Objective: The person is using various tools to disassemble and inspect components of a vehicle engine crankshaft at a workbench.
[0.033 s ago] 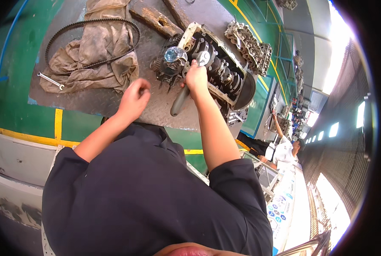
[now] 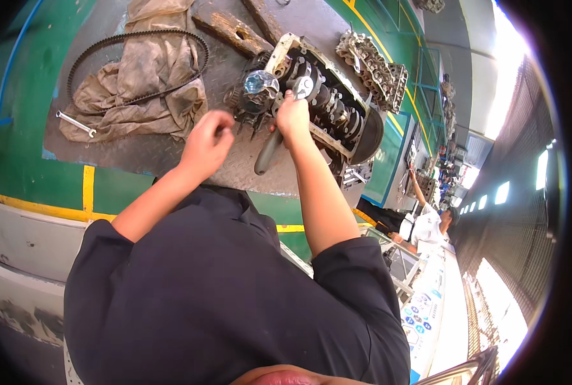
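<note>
My right hand is wrapped round a ratchet wrench with a grey handle. The round head of the wrench lies over the crankshaft of an upturned engine block. In front of the block's left end my left hand hovers, loosely curled, with a gap between thumb and fingers. Nothing shows in it, though its fingertips are slightly blurred. Close by are a toothed gear and a part wrapped in shiny blue-tinted film at that end of the block.
A toothed belt lies on a brown cloth to the left, beside a combination wrench. Wooden blocks lie behind. A cylinder head is at the far right. Another person stands farther right.
My left hand has moved slightly right, toward the engine block. My right hand and the ratchet wrench have hardly moved.
</note>
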The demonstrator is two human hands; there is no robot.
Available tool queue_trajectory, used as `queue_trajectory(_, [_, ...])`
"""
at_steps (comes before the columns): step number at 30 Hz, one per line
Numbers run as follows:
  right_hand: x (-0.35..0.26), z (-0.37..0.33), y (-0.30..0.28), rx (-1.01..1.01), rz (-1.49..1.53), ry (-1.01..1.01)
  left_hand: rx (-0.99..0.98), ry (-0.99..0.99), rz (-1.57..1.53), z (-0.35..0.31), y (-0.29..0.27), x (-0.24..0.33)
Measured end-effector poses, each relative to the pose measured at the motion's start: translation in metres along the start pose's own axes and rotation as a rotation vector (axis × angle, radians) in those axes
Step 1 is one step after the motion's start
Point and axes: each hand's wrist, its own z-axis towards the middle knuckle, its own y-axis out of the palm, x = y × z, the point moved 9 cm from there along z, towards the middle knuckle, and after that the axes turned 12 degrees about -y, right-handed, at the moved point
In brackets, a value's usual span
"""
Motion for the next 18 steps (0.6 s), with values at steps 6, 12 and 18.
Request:
queue_trajectory(6, [-0.017,0.011,0.029,-0.062,-1.114,-0.757,0.000,0.588,0.482,0.057,0.081,0.154])
queue_trajectory(12, [-0.005,0.014,0.045,-0.127,-1.321,-0.778,-0.354,0.573,0.690,0.097,0.180,0.150])
queue_trajectory(18, [0.022,0.007,-0.010,-0.151,0.080,-0.241,-0.334,0.654,0.821,0.097,0.188,0.135])
